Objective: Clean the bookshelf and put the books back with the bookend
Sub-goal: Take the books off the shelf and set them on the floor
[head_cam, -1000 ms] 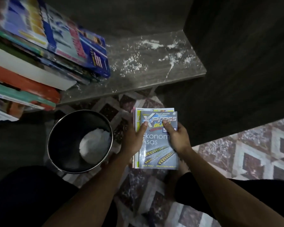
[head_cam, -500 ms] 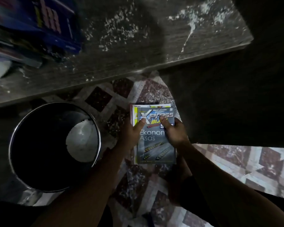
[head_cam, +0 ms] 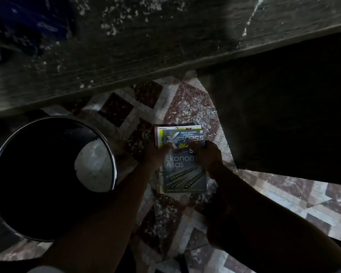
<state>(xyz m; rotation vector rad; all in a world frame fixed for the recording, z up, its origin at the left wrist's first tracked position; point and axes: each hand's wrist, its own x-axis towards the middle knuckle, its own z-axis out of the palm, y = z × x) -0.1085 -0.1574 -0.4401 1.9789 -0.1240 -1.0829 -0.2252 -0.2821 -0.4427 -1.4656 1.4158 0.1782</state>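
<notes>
A small stack of books (head_cam: pixel 182 174), the top one grey-blue with "Xpress" and "Ekonomi Asas" on its cover, is held low over the patterned floor. My left hand (head_cam: pixel 159 154) grips the stack's left edge with the thumb on the cover. My right hand (head_cam: pixel 207 155) grips the right edge the same way. The dusty wooden shelf board (head_cam: pixel 146 46), flecked with white bits, runs across the top of the view. Dark blue books (head_cam: pixel 28 26) lie blurred at its far left end. No bookend shows.
A round black bin with a metal rim (head_cam: pixel 114 166) stands on the floor at the left, with a white crumpled wad (head_cam: pixel 95 166) inside. A dark upright shelf panel (head_cam: pixel 283 115) fills the right side. The tiled floor (head_cam: pixel 283 196) is speckled with dust.
The view has tilted down and moved closer to the shelf, so the piled books at the left have mostly left the frame. Both hands keep holding the stack in the same grip.
</notes>
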